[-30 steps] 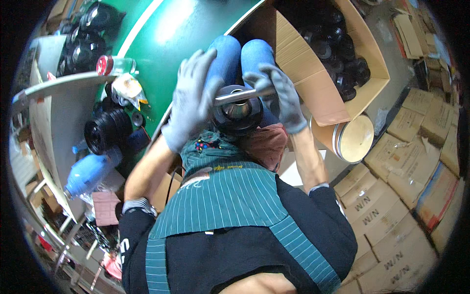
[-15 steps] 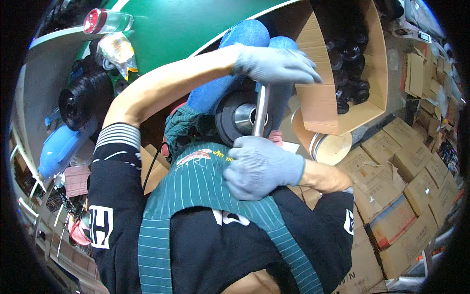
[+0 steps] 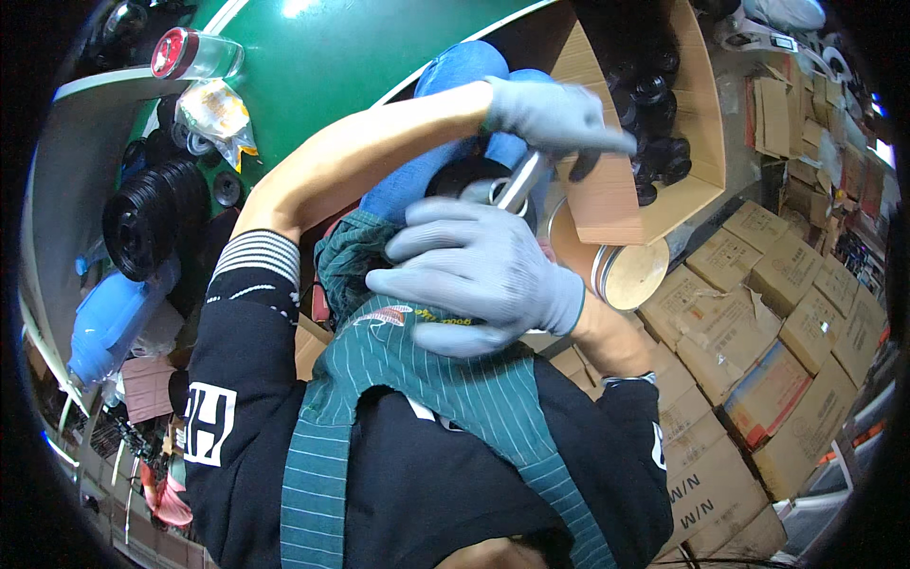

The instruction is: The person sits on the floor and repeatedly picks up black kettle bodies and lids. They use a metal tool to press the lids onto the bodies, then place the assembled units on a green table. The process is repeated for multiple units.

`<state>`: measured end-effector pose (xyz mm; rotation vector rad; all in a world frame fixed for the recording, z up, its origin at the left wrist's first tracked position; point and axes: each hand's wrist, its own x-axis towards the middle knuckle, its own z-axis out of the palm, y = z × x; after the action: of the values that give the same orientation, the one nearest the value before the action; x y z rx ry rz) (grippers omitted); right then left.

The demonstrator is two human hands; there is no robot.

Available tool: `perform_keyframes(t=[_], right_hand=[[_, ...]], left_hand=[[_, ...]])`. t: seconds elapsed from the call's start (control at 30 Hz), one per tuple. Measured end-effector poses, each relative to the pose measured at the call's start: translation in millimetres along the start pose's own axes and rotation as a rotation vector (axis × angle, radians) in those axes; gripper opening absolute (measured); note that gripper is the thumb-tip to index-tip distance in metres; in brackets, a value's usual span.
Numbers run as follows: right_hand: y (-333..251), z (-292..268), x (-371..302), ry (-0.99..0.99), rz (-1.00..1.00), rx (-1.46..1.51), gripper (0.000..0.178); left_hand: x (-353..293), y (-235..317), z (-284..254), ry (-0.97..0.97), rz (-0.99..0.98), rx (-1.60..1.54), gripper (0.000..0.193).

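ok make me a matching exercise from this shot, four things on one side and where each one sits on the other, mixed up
Things:
1. metal rod
2. open cardboard box of black parts
3. blue bottle
4. red-capped clear bottle

Places:
A. low at the picture's left edge, below the stack of black discs
B. top left, lying on the green surface
C. between the two gloved hands, left hand above and right hand below
D. upper right, above the closed cartons

Pairs: 1-C, 2-D, 3-A, 4-B
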<state>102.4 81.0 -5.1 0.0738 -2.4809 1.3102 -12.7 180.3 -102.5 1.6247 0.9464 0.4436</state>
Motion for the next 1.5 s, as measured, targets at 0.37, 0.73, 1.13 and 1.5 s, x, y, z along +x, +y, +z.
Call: perform_keyframes(t=[0.37,0.73,1.13,1.5], right_hand=[[15,42,-144,0.743,0.651,0.272,0.085],[19,35,-111,0.495,0.632,-0.083,0.092],[137,6,-15,0.930,0.545,1.144,0.055],[203,51,-20,0.570,0.721,1.644,0.073]], left_hand=[[-218,-136,-2,0.872,-0.314,-1.001,0.057],[-247,-158,30,1.226,-0.762,-0.033,0.048],[-221,-55,56,1.349,0.303,0.783,0.093],[-183,-88,-240,1.545,-0.108,0.931,0.054]])
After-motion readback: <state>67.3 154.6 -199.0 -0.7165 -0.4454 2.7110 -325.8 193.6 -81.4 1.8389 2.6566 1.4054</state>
